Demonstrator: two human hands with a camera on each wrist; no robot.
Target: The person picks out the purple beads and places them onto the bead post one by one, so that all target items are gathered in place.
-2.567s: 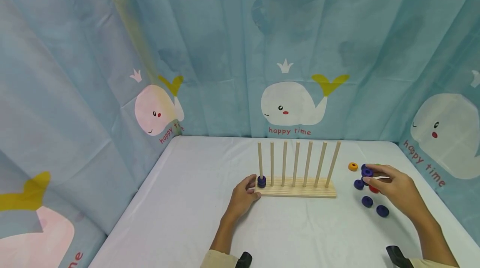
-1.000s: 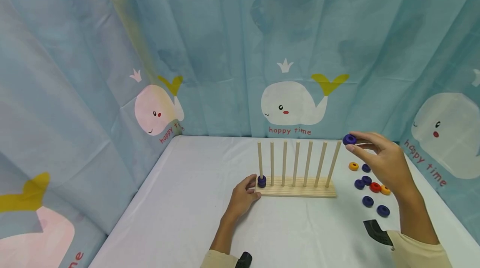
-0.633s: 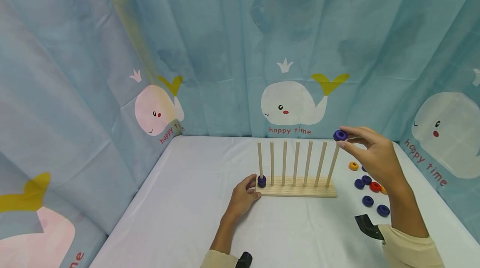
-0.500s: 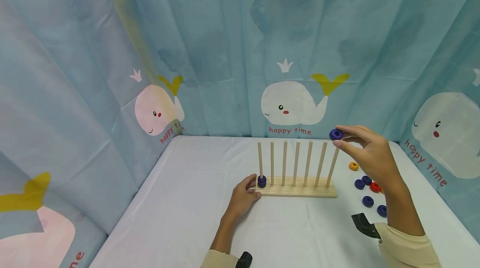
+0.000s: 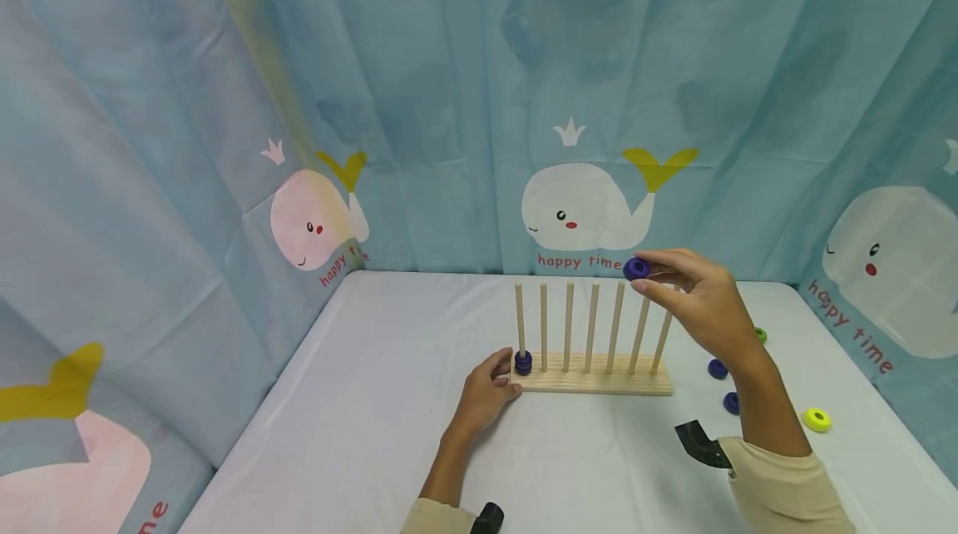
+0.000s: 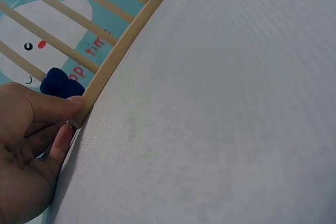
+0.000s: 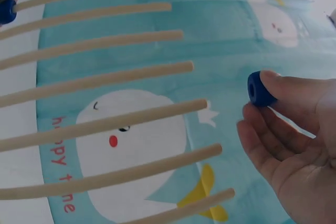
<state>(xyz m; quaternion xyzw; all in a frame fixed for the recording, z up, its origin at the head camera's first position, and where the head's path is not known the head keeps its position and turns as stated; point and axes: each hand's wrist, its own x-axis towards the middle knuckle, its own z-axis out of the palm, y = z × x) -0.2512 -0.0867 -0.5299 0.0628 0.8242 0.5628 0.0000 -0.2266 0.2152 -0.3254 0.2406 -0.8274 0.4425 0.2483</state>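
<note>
Head view: one purple ring (image 5: 636, 269) is held in the air above the wooden rack (image 5: 591, 384), near the tops of the pegs (image 5: 592, 326). Right wrist view shows it apart from every peg tip, its hole turned roughly toward them. State of hands: the right hand (image 5: 707, 301) pinches the ring between thumb and fingertip, the other fingers loosely bent; the left hand (image 5: 482, 393) grips the left end of the rack's base. Whether it also touches the two stacked rings (image 5: 523, 363) beside it cannot be told.

Hazards, as judged. The pinch covers little of the ring, so a bump against a peg tip could knock it loose and drop it among the pegs. If lowered tilted or off-centre, it would catch on a tip. The rack is held at one end only; a knock at the far end could swing it. A low sweep of the right forearm (image 5: 774, 405) could scatter the loose rings.

Contents. No box or tray is seen; the rack is the only holder. Its leftmost peg (image 5: 520, 318) carries the stacked pair. Loose on the tabletop (image 5: 374, 417), right of the rack, lie a green ring (image 5: 760, 334), a yellow ring (image 5: 817, 420) and two dark purple rings (image 5: 718, 368), one partly hidden by the forearm.
</note>
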